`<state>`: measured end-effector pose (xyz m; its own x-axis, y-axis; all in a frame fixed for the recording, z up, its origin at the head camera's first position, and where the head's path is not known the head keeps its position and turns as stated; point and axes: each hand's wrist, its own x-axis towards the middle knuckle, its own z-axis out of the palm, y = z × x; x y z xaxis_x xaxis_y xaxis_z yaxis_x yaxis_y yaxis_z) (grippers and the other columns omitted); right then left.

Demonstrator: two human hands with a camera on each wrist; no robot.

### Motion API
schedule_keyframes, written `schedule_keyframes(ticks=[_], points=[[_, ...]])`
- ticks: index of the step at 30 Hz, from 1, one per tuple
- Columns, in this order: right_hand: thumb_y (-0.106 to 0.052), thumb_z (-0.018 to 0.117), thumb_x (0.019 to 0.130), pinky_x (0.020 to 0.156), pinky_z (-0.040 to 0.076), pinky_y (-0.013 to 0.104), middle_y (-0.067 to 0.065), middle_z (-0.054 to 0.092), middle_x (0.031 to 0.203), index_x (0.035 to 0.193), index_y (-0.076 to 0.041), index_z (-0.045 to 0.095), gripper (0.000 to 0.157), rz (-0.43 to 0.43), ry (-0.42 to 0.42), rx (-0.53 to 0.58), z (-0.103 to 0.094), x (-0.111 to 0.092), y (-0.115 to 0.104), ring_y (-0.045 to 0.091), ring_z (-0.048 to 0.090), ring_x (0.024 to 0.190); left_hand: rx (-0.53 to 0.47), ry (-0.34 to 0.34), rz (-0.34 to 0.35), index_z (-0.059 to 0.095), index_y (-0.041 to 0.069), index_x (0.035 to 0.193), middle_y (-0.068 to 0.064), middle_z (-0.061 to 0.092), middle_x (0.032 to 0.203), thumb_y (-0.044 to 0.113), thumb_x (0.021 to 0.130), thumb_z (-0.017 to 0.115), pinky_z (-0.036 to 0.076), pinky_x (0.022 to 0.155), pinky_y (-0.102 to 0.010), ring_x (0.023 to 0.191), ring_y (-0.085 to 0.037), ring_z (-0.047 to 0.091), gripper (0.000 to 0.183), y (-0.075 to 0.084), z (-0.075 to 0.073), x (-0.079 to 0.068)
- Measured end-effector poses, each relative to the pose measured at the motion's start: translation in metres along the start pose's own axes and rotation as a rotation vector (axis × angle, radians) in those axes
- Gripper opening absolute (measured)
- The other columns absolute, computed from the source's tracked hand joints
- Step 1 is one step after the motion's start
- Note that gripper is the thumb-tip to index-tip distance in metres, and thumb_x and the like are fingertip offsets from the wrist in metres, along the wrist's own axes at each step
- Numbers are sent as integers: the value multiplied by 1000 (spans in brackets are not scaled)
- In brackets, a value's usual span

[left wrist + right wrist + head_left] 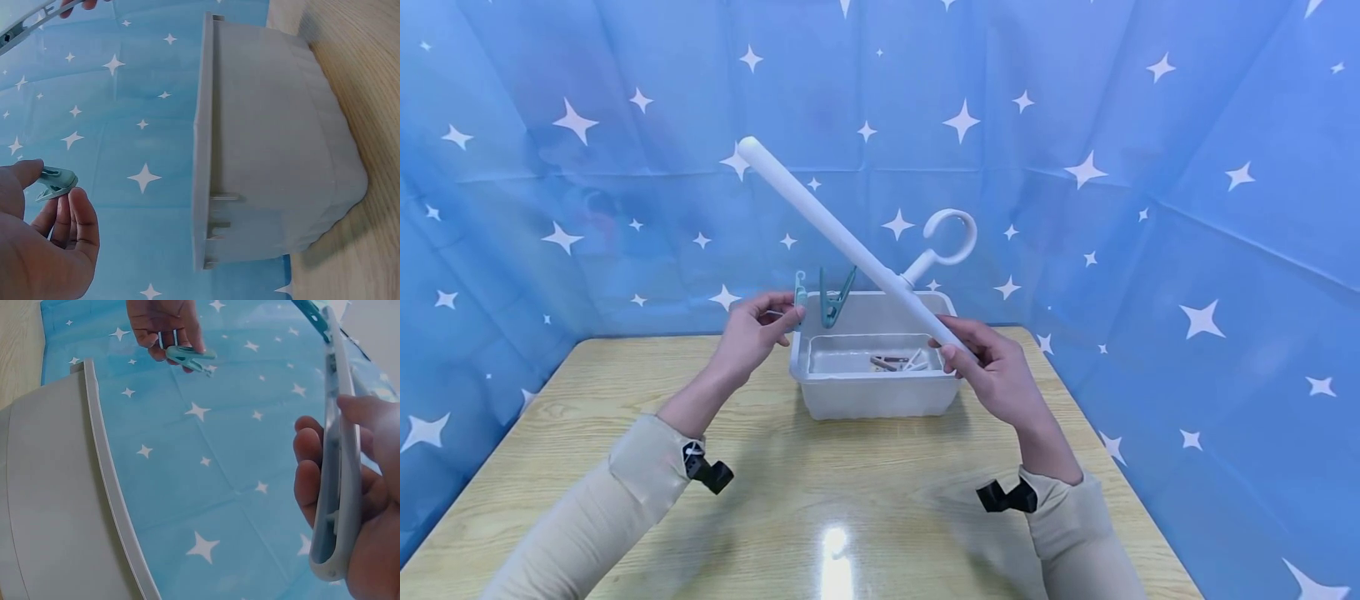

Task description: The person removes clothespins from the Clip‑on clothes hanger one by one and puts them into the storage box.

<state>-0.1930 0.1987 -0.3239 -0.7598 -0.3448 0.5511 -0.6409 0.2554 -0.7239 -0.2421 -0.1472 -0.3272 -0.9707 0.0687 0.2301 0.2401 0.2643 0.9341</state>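
Observation:
A small green clothespin (58,180) is pinched between the thumb and fingers of my left hand (756,332), left of the bin's rim. My right hand (996,367) grips the lower right end of a white bar-shaped hanger (827,223), which slants up to the left above the bin. From the bar's middle a white hook (958,237) sticks out to the upper right. Another green clothespin (832,307) hangs under the bar. In the right wrist view, the bar's hollow underside (334,487) faces the camera. The two hands are apart.
A white plastic bin (880,397) stands toward the back of the wooden table (760,508). Several brown and white clothespins (891,363) lie inside it. Behind and beside the table hangs a blue star-patterned curtain (820,75).

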Motion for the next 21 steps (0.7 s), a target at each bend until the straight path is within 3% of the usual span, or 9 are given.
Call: schedule_keyframes(ticks=[8, 16, 21], points=[[-7, 59, 100, 61, 51, 23, -19, 72, 105, 138, -12, 60, 38, -1, 1, 9, -2, -1, -2, 9, 61, 71, 58, -10, -2, 63, 5, 131, -4, 59, 104, 35, 95, 69, 54, 69, -25, 89, -13, 57, 48, -5, 5, 1], [-6, 58, 100, 60, 50, 23, -19, 72, 104, 138, -10, 60, 38, -13, 3, 18, -2, -1, 0, 8, 60, 70, 56, -37, -20, 61, 7, 132, -9, 61, 110, 35, 95, 70, 56, 71, -27, 97, -25, 60, 47, -9, 9, 4], [-6, 59, 100, 61, 51, 23, -19, 72, 105, 138, -9, 60, 38, -9, 3, 25, -2, -2, 1, 8, 61, 71, 77, -48, -35, 61, 8, 133, -9, 62, 112, 37, 94, 70, 56, 72, -29, 95, -19, 59, 48, -13, 9, 5]])
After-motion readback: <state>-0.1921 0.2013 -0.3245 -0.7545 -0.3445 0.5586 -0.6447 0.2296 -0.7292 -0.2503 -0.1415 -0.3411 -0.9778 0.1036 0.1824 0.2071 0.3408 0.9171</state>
